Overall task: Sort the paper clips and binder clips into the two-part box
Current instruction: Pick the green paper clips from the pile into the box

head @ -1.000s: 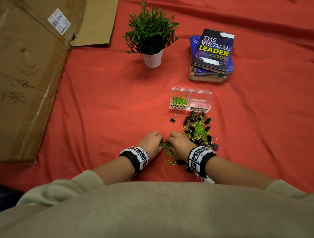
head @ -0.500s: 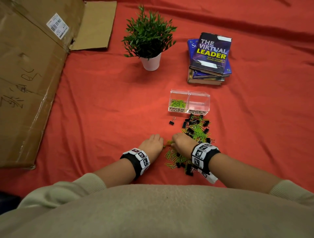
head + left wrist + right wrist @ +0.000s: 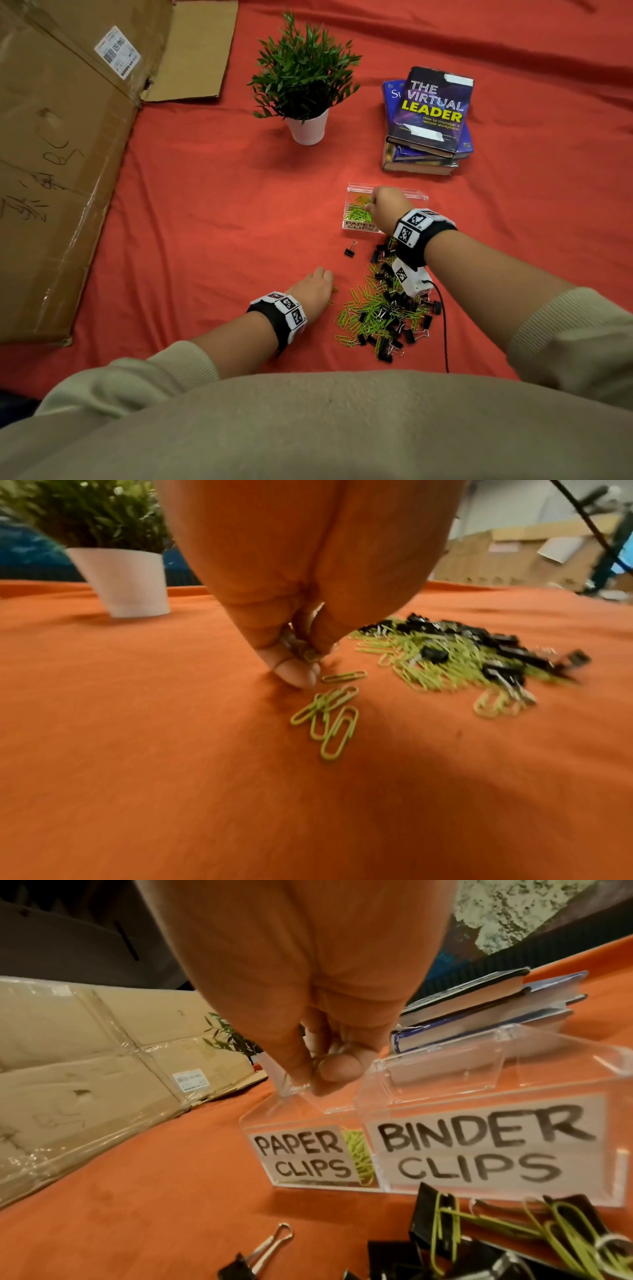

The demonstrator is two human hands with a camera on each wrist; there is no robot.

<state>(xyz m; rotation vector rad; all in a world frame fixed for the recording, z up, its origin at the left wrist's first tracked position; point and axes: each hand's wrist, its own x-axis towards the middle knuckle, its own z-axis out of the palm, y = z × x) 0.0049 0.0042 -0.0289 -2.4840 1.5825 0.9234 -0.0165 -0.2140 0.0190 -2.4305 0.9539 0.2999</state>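
A clear two-part box (image 3: 356, 187) labelled PAPER CLIPS and BINDER CLIPS (image 3: 479, 1139) stands on the red cloth. Green paper clips (image 3: 356, 214) lie in its left half. My right hand (image 3: 371, 204) hovers over that half, with its fingertips (image 3: 329, 1074) pinched together on what looks like a paper clip. Nearer me lies a mixed pile (image 3: 383, 308) of green paper clips and black binder clips. My left hand (image 3: 329, 279) is at the pile's left edge, fingers curled down (image 3: 308, 658) and pinching a green paper clip against the cloth. A few loose paper clips (image 3: 329, 712) lie just below it.
One black binder clip (image 3: 350, 249) lies alone, left of the pile. Behind the box stand a potted plant (image 3: 305, 89) and a stack of books (image 3: 428, 120). Flattened cardboard (image 3: 58, 164) covers the left side. A black cable (image 3: 443, 329) runs from my right wrist.
My right hand has left the pile and travelled forward to the box's paper clip half. My left hand has stayed at the pile's left edge.
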